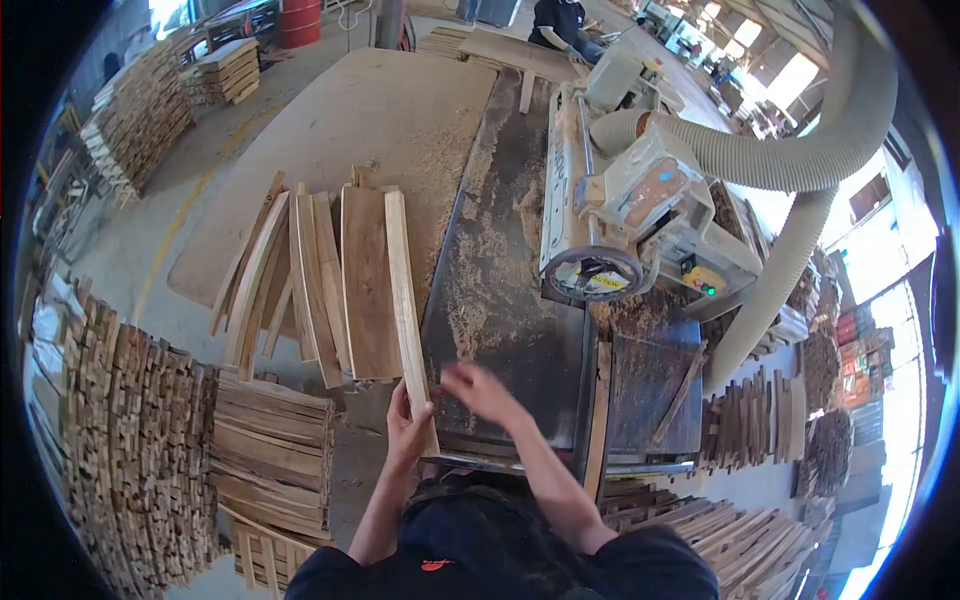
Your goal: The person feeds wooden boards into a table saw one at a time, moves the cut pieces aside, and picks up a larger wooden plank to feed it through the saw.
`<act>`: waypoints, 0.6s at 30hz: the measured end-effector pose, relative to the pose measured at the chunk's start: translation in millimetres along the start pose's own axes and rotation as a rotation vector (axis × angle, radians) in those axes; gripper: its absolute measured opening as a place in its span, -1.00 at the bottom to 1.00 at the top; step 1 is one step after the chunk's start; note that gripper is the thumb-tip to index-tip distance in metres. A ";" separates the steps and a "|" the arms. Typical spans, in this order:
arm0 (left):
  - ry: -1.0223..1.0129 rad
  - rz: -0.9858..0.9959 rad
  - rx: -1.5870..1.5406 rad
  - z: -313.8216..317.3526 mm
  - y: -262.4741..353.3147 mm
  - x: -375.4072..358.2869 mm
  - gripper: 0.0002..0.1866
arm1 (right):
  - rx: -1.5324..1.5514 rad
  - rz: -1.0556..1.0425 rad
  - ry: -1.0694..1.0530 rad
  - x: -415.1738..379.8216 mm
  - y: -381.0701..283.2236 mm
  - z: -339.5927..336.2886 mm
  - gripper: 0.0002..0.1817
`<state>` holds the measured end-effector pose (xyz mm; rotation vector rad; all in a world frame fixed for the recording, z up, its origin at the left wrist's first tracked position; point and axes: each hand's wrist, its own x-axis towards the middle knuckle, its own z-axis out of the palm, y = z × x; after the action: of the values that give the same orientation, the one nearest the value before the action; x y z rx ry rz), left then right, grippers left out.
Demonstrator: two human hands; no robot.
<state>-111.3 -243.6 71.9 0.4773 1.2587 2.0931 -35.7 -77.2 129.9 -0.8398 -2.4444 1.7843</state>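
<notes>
My left hand (407, 428) is closed around the near end of a long, pale, slightly curved wooden strip (404, 290). The strip reaches away from me along the left edge of a dark metal machine table (500, 335). Just right of the strip's near end, over the metal surface, is my right hand (482, 392). It is smeared by motion, so its fingers cannot be made out. Beside the held strip lies a wide brown board (368, 285). Farther left, several narrow curved strips (308, 265) lie side by side on the tan side table (385, 110).
A white machine unit (640, 190) with a thick ribbed hose (780, 160) stands over the table's right side. Sawdust (470, 310) covers the metal. A thin offcut (682, 390) lies at right. Wood stacks (270, 440) stand at left. A co-worker (562, 28) is at the far end.
</notes>
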 end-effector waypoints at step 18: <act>-0.244 -0.326 0.163 37.8 -62.6 18.6 -0.46 | 0.707 0.409 -0.032 -107.8 59.1 39.0 -0.69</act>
<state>-81.2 -185.4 34.5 0.5413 1.2716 1.6187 69.3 -144.1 96.5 -1.2556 -1.4942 2.5450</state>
